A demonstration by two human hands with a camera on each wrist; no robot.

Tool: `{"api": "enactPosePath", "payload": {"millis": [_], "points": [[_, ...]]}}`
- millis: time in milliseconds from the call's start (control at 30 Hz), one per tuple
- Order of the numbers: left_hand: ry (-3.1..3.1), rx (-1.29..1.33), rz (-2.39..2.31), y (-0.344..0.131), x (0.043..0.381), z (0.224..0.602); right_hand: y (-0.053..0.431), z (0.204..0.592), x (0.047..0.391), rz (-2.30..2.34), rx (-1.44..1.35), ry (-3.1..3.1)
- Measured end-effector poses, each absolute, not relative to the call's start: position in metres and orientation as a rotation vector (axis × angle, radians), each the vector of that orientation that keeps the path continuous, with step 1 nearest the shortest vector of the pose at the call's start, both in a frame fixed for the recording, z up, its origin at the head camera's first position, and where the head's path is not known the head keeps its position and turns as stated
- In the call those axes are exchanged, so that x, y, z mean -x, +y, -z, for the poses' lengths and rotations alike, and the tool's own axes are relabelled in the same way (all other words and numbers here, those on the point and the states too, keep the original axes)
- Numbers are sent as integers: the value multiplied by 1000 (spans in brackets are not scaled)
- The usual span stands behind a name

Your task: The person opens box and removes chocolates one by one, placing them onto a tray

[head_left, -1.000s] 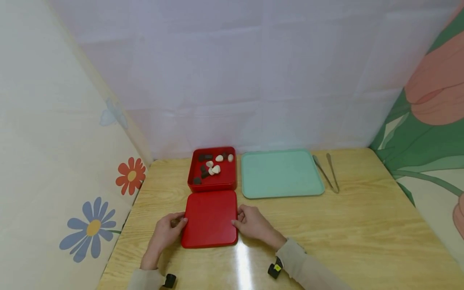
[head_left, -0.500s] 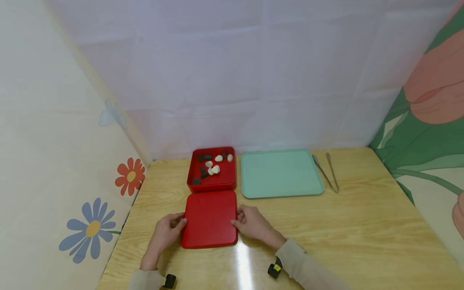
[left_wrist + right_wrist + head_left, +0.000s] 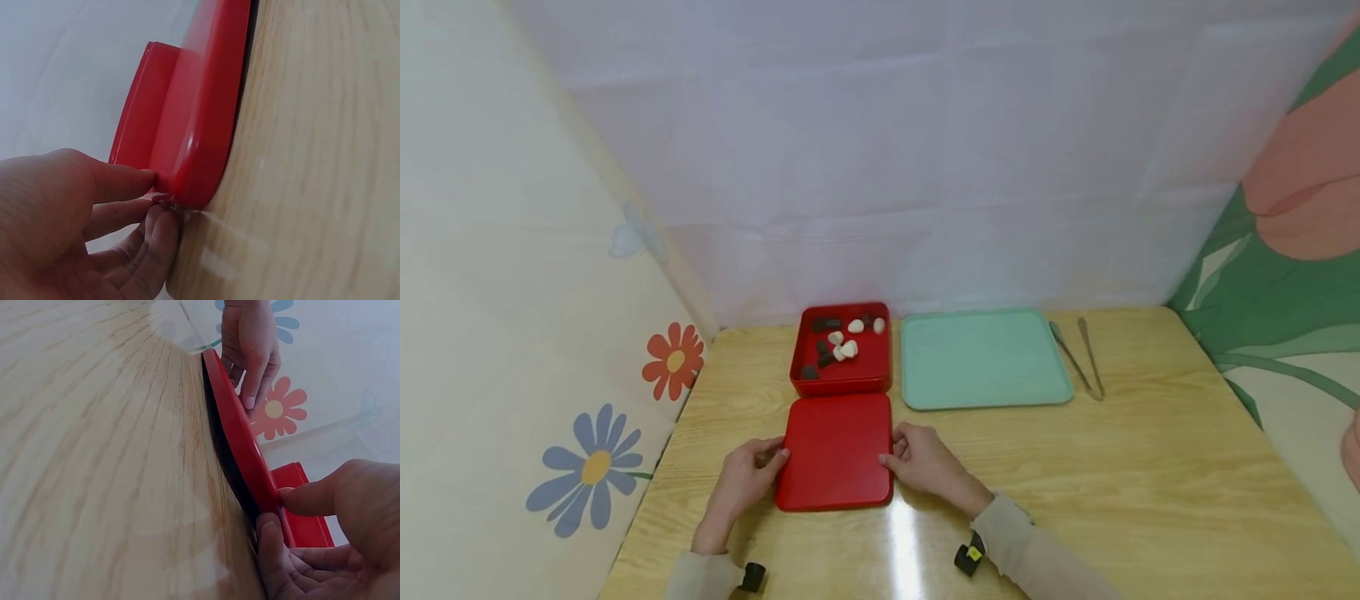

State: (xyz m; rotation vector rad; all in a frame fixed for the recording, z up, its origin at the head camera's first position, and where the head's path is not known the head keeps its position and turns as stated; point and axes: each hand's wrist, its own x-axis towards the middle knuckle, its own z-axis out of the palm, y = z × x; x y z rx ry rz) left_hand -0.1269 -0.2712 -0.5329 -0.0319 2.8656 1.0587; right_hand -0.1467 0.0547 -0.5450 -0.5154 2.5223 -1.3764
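A square red lid [image 3: 835, 452] lies flat side up just in front of a red box [image 3: 841, 387]. My left hand [image 3: 748, 479] pinches the lid's left edge, thumb on top and fingers at the side. On the opposite edge my right hand [image 3: 928, 465] pinches it the same way. The right wrist view shows a dark gap under the near edge of the lid [image 3: 240, 444], at the tabletop. Inside the box sit several white pebble-like pieces [image 3: 847, 349] and several dark block-like pieces [image 3: 827, 323].
A mint-green tray [image 3: 985, 358] stands right of the box, close beside it. Metal tongs [image 3: 1086, 367] lie spread on the wooden table [image 3: 1135, 483] past the tray. A white cloth backdrop [image 3: 925, 167] rises behind, with flower-printed cloths at both sides.
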Motion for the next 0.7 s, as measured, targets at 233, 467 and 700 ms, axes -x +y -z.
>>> {"api": "enactPosePath", "payload": {"millis": [233,467,700], "points": [[2872,28,-1064,-271,126,531,55,545,148,1390,513,2509],[2846,38,-1082,-270,127,529,56,546,148,1393,509,2505],[2819,56,-1092,-270,128,528,57,544,147,1396,521,2499]]}}
